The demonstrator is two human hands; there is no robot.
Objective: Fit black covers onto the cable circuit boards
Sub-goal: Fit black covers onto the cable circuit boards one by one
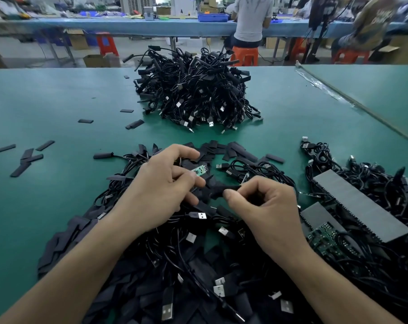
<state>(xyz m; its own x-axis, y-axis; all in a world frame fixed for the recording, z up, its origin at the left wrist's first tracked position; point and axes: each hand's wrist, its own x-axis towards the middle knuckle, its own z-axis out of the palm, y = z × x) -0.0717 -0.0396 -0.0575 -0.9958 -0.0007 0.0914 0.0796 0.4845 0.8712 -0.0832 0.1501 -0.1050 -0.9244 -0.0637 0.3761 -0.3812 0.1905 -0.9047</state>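
Observation:
My left hand [161, 192] pinches a small green circuit board [199, 171] on a black cable, its free end pointing up and right. My right hand [266, 206] pinches a flat black cover [221, 190] between thumb and forefinger, just right of the left fingers. The cover lies below the board, and the two look apart. Under both hands spreads a heap of black USB cables and loose covers [189, 258] on the green table [58, 101].
A tall pile of black cables [193, 92] stands at the table's middle back. Loose covers [27, 157] are scattered at the left. Grey foam-topped trays with boards and cables [352, 204] sit at the right. People on orange stools work at a far bench.

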